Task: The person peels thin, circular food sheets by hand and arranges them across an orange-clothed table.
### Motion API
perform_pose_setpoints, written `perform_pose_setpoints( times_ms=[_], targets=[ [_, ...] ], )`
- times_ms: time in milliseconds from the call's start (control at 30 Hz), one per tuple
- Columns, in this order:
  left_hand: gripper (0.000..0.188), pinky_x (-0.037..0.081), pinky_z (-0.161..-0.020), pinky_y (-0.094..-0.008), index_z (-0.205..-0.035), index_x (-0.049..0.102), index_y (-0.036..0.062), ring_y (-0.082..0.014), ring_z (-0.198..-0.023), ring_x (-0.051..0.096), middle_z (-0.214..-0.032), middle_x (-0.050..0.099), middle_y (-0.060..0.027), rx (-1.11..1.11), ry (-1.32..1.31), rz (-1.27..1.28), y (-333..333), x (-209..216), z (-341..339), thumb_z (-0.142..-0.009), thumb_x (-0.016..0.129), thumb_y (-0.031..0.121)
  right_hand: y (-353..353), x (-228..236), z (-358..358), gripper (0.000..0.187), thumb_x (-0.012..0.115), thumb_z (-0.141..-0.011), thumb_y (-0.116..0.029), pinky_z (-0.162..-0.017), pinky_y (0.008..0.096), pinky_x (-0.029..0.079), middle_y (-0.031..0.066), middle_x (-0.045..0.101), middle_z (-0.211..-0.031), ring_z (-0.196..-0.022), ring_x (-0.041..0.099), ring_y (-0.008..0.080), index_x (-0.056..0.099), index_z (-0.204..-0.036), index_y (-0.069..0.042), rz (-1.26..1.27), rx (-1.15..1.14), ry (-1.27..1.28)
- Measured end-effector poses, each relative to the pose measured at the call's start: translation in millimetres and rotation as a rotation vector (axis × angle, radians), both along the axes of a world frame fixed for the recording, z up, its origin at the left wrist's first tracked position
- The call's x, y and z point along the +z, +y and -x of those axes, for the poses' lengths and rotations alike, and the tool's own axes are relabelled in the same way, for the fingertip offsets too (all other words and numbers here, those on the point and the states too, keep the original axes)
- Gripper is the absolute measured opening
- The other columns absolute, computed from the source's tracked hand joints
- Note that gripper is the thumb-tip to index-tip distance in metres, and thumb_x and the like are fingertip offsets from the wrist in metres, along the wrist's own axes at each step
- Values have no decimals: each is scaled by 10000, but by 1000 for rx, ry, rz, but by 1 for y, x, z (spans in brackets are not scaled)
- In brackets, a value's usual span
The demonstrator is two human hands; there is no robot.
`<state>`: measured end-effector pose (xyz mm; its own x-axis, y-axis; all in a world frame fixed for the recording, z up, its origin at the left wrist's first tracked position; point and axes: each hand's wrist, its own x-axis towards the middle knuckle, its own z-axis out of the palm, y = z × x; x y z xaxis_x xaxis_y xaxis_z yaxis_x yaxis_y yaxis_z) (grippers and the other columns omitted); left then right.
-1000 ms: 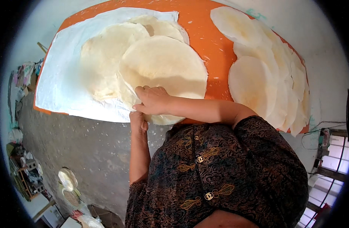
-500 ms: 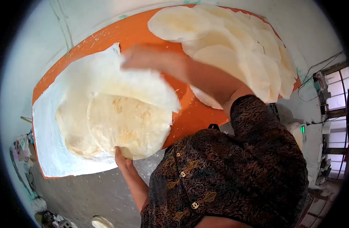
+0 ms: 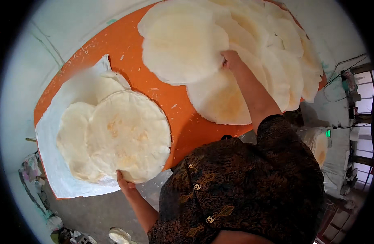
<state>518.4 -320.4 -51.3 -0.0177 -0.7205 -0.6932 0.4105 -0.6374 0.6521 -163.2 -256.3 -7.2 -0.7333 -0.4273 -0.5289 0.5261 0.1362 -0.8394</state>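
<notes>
Thin, pale round flatbreads lie in two groups. My left hand [image 3: 126, 182] grips the near edge of the top flatbread [image 3: 128, 136] of the left stack, thumb on its upper face. That stack rests on a white plastic sheet [image 3: 48, 150], with other flatbreads showing underneath. Over on the right, my right hand [image 3: 231, 60] is closed at the right edge of another flatbread [image 3: 183, 44], which lies over the far end of the spread of overlapping flatbreads [image 3: 221, 97]. The fingertips of both hands are partly hidden.
An orange table [image 3: 187, 118] carries both groups, with pale crumbs scattered on it. Along its far side stands a pale wall [image 3: 48, 44]. A clear plastic bag [image 3: 317, 142] is at the right, beside a small green-lit display [image 3: 328, 133]. Clutter [image 3: 32, 171] lies on the left floor.
My right hand has swung from the left stack to the right, and a flatbread now lies at the far end there. My left hand stays at the left stack's near edge.
</notes>
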Motion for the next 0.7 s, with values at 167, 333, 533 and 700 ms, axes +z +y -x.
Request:
perform_pose_setpoints(
  times_ms=[167,333,533,700],
  targets=[
    [442,405,-903,-393,-1174,474,25,-252,-1051,494,-1166,518,-94,-40,115,33,11,38,11,-875,491,351,18,5,-33,274,550,-730,-95,-719,279,468,84,583,-906,-827,577,174,534,-988,-2,-576,-209,906],
    [506,364,-942,-436,-1245,411,35,-273,-1137,441,-1247,466,-101,-144,268,147,16,64,7,-877,464,377,2,54,-149,237,565,-731,-181,-711,316,438,86,560,-836,-789,547,224,542,-931,-56,-156,308,1060],
    [759,300,-993,-442,-1310,308,56,-261,-1200,371,-1330,367,-78,-320,507,335,10,81,14,-753,606,476,-24,85,-411,733,705,-665,-247,-961,343,333,166,399,-1267,-1170,389,236,355,-1268,-20,234,1244,792],
    [678,427,-871,-366,-1262,353,58,-215,-1117,449,-1234,443,-66,-405,508,331,1,99,23,-760,633,417,-25,105,-485,779,710,-643,-285,-963,343,329,211,388,-1259,-1178,385,308,339,-1265,2,273,1397,1012]
  ],
)
